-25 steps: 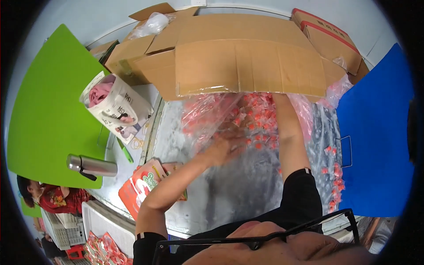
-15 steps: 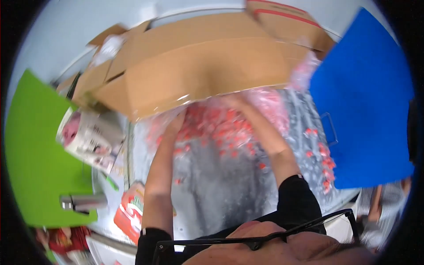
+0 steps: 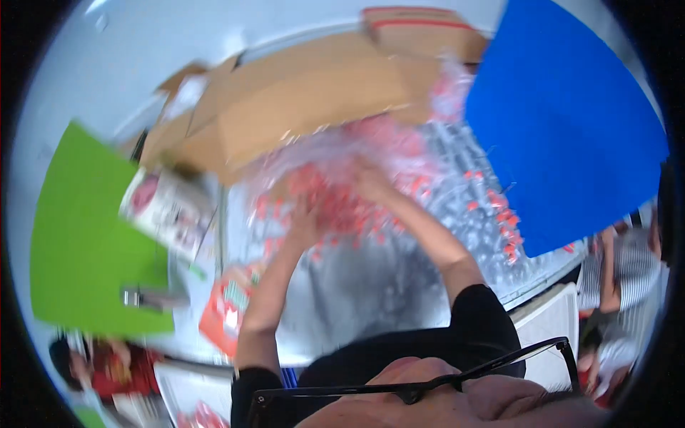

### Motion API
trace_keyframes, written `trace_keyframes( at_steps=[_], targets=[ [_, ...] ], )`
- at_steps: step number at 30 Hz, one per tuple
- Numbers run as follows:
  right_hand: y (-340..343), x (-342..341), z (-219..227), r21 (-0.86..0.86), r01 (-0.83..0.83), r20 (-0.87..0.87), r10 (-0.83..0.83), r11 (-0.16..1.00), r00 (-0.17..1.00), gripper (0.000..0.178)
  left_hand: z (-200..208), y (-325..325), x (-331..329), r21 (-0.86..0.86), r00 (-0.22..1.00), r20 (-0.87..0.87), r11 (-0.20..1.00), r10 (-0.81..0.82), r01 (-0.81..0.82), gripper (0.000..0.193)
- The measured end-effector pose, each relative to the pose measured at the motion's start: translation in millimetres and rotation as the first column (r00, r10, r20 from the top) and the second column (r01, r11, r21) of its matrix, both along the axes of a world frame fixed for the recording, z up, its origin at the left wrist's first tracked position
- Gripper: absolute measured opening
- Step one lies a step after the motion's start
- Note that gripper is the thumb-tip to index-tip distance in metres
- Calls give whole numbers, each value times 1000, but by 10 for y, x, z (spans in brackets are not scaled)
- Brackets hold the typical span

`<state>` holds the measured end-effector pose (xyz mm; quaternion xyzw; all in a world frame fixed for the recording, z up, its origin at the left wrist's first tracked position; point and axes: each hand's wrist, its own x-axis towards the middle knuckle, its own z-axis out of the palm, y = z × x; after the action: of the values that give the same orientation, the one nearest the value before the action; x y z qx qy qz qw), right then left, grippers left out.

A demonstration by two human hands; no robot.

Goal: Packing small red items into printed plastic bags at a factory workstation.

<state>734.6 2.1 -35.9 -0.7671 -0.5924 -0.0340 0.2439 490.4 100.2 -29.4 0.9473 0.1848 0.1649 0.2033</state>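
Small red pieces [image 3: 346, 214] lie in a loose pile on the grey tabletop, too blurred to name more closely. My left hand [image 3: 305, 222] is at the left side of the pile, its fingers stretched forward over the pieces. At the far side of the pile, my right hand [image 3: 369, 182] reaches against a clear plastic bag [image 3: 300, 155] that spreads from the mouth of a large cardboard box [image 3: 307, 96]. Motion smears the right fingers, so their grip does not show. More red pieces show through the plastic.
A blue panel [image 3: 564, 135] stands at right beside a strip of scattered red pieces [image 3: 508, 228]. At left are a green panel [image 3: 93, 235], a printed white box [image 3: 168, 210], a metal clamp [image 3: 153, 297] and a red-orange packet [image 3: 222, 310]. Other people sit beyond both sides.
Both hands have come out from under the box's edge, the left one nearer to me over the pieces. The box front has lifted away, uncovering more plastic. My view has shifted.
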Motion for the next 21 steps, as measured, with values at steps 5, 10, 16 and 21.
trace_keyframes(
  at_steps=[5,10,16,21],
  targets=[
    [-998,-822,384,240,93,-65,-80,966,995,59,520,-791,-901,251,987,19,955,157,-156,57],
    [-1495,-1716,241,103,-48,-88,57,994,994,65,249,-836,-1971,29,769,-17,769,639,-639,42],
    [-1350,-2314,87,48,-225,-80,228,973,970,70,162,-598,-2135,179,436,-140,455,889,-872,63],
    [-1344,-2429,-40,-2,-210,-99,209,978,973,68,50,-583,-2136,222,455,-193,491,869,-842,49]
  ],
)
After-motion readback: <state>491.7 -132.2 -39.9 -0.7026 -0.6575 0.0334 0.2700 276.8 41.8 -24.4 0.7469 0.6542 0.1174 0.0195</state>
